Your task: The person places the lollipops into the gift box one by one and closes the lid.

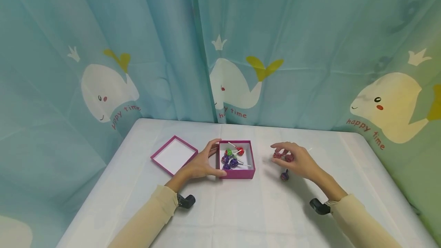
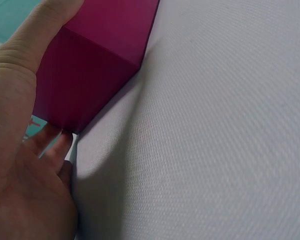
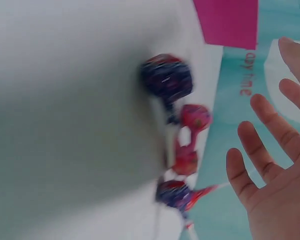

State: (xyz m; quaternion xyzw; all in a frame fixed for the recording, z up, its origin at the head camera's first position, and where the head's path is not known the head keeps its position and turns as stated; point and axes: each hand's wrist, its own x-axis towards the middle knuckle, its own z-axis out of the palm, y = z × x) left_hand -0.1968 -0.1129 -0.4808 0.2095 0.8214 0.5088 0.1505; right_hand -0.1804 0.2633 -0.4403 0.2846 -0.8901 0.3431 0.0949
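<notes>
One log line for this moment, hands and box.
left hand: grips magenta box | right hand: open over loose lollipops | lid: off, left of box

Open magenta box (image 1: 237,173) holds lollipops; loose red and purple lollipops (image 1: 284,158) lie just right

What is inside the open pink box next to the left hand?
The pink box holds several wrapped lollipops: purple, green and red, white sticks showing. Its near wall hides part of the floor, so more could lie unseen there.

By the left hand (image 1: 201,165), a magenta box (image 1: 237,173) holds purple, green and red lollipops (image 1: 231,157). Under the right hand (image 1: 299,160), red and purple lollipops (image 1: 285,162). Behind both, teal curtains (image 1: 165,45) with white whales.
</notes>
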